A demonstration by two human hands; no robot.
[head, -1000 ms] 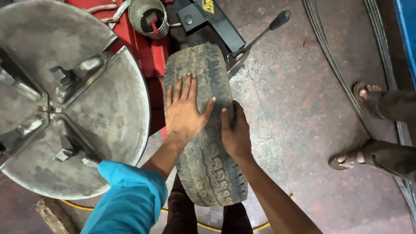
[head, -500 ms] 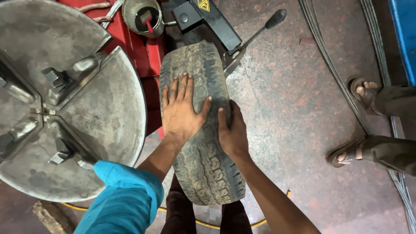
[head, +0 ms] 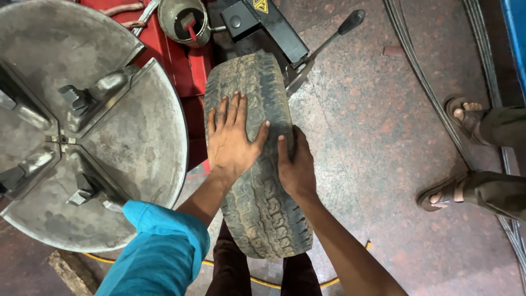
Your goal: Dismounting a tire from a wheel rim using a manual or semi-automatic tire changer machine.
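A worn black tyre [head: 257, 214] stands upright on its tread between my legs, seen from above. My left hand [head: 233, 140] lies flat on top of the tread with fingers spread. My right hand [head: 296, 167] cups the tyre's right shoulder, fingers curled over the sidewall. The far end of the tyre rests against the red base of a tyre-changing machine [head: 178, 66]. My left arm wears a teal sleeve [head: 159, 255].
The machine's round grey turntable [head: 148, 164] with clamp jaws fills the left. A black lever arm [head: 329, 38] and a metal pot [head: 183, 19] sit at the top. Another person's sandalled feet [head: 455, 159] stand at right beside hoses [head: 422, 77]. A yellow cable [head: 257, 280] crosses the floor.
Both hands stay on the tyre. The tyre's far end has come a little closer to the machine base; the view has shifted slightly.
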